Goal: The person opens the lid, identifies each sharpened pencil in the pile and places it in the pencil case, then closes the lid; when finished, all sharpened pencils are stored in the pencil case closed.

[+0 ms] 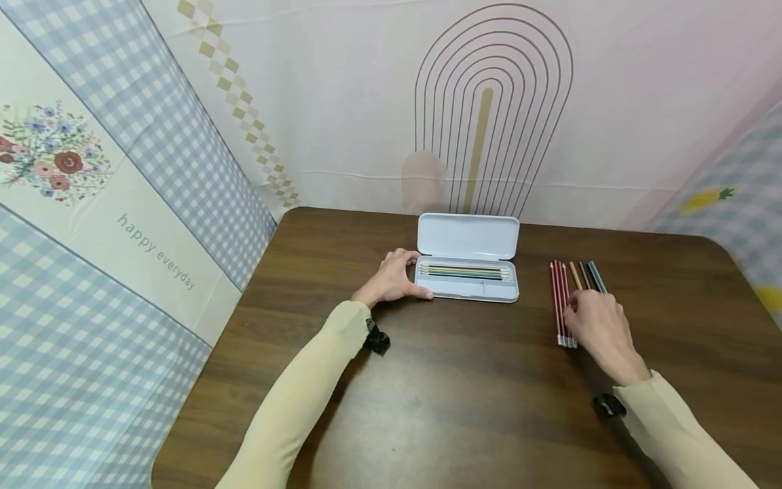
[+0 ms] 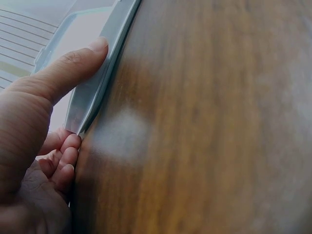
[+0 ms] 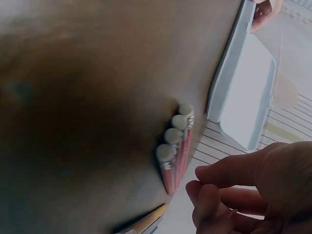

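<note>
A white pencil case [image 1: 451,288] lies with its lid [image 1: 468,235] raised at the table's back. Inside are several pencils [image 1: 464,273], side by side. My left hand [image 1: 394,277] grips the case's left end; in the left wrist view the thumb [image 2: 73,68] presses the front wall and fingers curl at the corner. My right hand [image 1: 600,327] is over loose pencils to the right, fingers bent, nothing visible between them. Next to it lie several red pencils [image 1: 557,299] with white erasers [image 3: 173,136]. Partly hidden beyond are a yellow-brown pencil [image 1: 575,274] and blue pencils [image 1: 598,276].
The brown wooden table [image 1: 452,394] has rounded corners. A white patterned cloth [image 1: 342,102] hangs behind its far edge, and a blue checked cloth [image 1: 79,299] hangs at the left. Dark wrist cameras [image 1: 377,339] sit at both sleeves.
</note>
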Demonstrator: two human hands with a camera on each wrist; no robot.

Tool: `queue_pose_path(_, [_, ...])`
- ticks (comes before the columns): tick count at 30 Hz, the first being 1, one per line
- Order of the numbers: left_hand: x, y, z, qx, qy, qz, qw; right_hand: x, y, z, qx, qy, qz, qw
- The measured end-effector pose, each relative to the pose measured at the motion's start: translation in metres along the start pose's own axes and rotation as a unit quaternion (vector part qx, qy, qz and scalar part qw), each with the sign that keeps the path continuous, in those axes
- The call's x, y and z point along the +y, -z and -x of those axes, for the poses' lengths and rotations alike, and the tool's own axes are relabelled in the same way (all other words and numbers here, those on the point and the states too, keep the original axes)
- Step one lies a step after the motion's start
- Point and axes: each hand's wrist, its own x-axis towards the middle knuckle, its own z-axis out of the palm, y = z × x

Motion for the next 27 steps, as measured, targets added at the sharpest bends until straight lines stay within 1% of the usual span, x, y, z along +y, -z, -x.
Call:
queue_pose_path(8, [-0.001, -0.001, -0.001, 0.007, 0.002, 0.015, 0.9999, 0.007, -0.001, 0.007, -0.028, -0.022, 0.003, 0.999])
queue_pose_path(11, [-0.001, -0.001, -0.001, 0.005, -0.003, 0.007, 1.0, 0.009, -0.001, 0.009, -0.036, -0.028, 0.001, 0.999])
queue_pose_path(15, [-0.001, -0.001, 0.0, 0.005, -0.003, 0.003, 1.0, 0.01, -0.001, 0.009, -0.048, -0.036, -0.001, 0.998])
queue_pose_path(22, [-0.001, -0.001, 0.0, 0.009, -0.005, 0.001, 1.0, 0.01, -0.002, 0.009, -0.05, -0.046, 0.014, 0.998])
queue_pose_path(27, [0.0, -0.001, 0.0, 0.01, -0.005, 0.0, 0.9999, 0.011, -0.002, 0.008, -0.056, -0.052, 0.014, 0.997])
